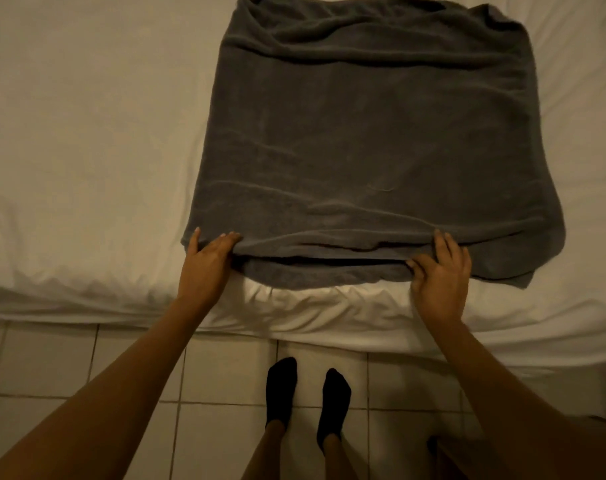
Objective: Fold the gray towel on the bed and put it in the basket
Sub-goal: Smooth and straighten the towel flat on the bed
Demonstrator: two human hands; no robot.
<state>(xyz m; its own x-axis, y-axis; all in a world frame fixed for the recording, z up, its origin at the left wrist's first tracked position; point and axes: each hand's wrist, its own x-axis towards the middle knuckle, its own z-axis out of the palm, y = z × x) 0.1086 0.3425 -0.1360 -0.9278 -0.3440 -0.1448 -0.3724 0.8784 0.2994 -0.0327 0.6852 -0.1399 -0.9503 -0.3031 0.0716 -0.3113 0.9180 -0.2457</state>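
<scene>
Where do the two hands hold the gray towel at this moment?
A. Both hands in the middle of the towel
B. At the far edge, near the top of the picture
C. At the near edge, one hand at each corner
C: the left hand and the right hand each grip a near corner of the gray towel, beside the bed edge.

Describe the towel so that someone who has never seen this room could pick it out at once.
The white bed fills the upper view. The towel lies on it right of centre; the left hand and right hand pinch its near edge. It is the only dark gray cloth on the pale sheet.
</scene>
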